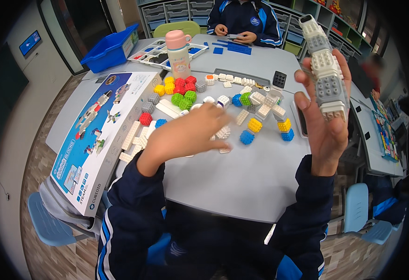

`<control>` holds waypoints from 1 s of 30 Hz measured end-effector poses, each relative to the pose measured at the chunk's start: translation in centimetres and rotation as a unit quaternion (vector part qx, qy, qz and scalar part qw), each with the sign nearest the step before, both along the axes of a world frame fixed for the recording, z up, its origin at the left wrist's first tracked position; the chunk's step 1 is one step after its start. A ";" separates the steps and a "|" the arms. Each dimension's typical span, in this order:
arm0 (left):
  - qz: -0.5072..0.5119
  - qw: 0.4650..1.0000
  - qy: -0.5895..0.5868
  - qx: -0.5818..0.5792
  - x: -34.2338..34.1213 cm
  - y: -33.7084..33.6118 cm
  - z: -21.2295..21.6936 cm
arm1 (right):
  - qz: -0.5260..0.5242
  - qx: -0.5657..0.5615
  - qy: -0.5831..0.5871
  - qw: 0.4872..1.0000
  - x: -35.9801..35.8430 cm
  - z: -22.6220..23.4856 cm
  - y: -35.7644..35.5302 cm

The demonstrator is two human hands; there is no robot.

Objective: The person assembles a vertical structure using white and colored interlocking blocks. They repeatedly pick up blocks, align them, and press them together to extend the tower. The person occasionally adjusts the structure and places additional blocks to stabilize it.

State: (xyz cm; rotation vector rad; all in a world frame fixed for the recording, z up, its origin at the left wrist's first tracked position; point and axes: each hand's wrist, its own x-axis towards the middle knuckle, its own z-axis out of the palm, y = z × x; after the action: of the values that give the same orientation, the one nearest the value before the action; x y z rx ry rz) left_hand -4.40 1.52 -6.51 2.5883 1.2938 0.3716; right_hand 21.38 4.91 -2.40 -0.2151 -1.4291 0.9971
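Raised at the right, my right hand (328,135) is closed around a long stack of white and grey building blocks (326,65). The stack stands nearly upright, tilted a little left, with a dark opening at its top end. My left hand (186,130) reaches over the loose blocks in the middle of the table, thumb and fingers apart, its fingertips blurred. White round-studded blocks (223,132) lie under and beside it, partly hidden. Just right of that hand is a built figure (269,106) of white blocks with yellow and blue ends.
Red (184,85), green (184,100) and yellow blocks (165,87) cluster behind my left hand, near a pink-capped bottle (178,58). A large box (102,130) lies at left, with a blue bin (109,51) beyond. Across the table, a person (245,23) handles something small.
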 end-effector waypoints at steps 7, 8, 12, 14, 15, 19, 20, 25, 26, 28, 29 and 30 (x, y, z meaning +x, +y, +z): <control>0.074 0.990 0.122 0.001 -0.9 3.1 -8.0 | -0.021 0.032 -0.004 0.999 1.3 1.1 -1.2; 0.081 0.987 0.134 -0.027 -0.9 3.3 -7.6 | -0.050 0.039 -0.017 0.998 1.4 1.2 -1.4; 0.038 0.989 -0.139 0.037 -1.2 2.1 -1.5 | -0.074 0.039 -0.039 0.996 1.3 1.1 -2.6; 0.028 0.952 -0.295 0.073 0.3 0.6 1.5 | -0.089 0.078 -0.055 0.991 0.9 0.9 -3.1; 0.007 0.921 -0.377 0.103 1.2 -0.2 2.7 | -0.068 0.097 -0.048 0.992 0.7 0.9 -3.3; -0.062 0.898 -0.400 0.171 4.2 -2.9 5.3 | -0.147 0.134 -0.021 0.980 0.3 0.8 -4.1; -0.055 0.896 -0.398 0.192 4.7 -3.5 5.5 | -0.154 0.142 -0.005 0.978 0.3 0.8 -4.3; -0.044 0.895 -0.363 0.255 6.3 -4.6 5.3 | -0.161 0.171 0.040 0.971 0.5 1.2 -4.4; -0.046 0.896 -0.359 0.258 6.5 -4.5 5.2 | -0.150 0.168 0.043 0.973 0.4 1.1 -4.3; -0.035 0.894 -0.354 0.272 6.5 -4.3 5.1 | -0.154 0.162 0.034 0.974 0.2 1.1 -4.3; -0.031 0.893 -0.352 0.280 6.5 -4.2 5.0 | -0.169 0.160 0.021 0.972 0.1 1.0 -4.3; -0.031 0.894 -0.353 0.275 6.5 -4.2 4.9 | -0.176 0.154 0.010 0.972 0.0 1.0 -4.3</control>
State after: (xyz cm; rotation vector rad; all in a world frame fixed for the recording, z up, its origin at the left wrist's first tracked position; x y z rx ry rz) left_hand 2.09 -2.65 -1.65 2.4483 0.9085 1.6850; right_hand 21.42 0.59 -1.40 -0.2192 -1.4438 0.4802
